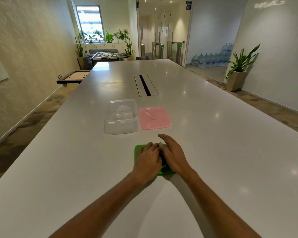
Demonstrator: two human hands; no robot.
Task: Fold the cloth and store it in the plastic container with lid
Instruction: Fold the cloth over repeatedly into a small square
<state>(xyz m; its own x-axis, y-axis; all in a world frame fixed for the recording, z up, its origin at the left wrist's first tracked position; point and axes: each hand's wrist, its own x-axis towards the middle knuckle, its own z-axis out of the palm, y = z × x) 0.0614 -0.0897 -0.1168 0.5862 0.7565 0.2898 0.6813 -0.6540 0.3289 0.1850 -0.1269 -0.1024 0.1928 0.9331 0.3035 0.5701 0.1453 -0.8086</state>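
Green cloth [137,149] lies folded small near the desk's [213,134] near edge, both hands flat on it, left hand [149,160] beside right hand [174,155], open palms pressing rather than gripping, probably setting creases. Clear container [121,116] and pink lid [154,118] wait beyond, lid off.

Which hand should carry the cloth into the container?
Left, probably. The clear container sits ahead-left of the green cloth, on the left hand's side; the right hand faces the pink lid.
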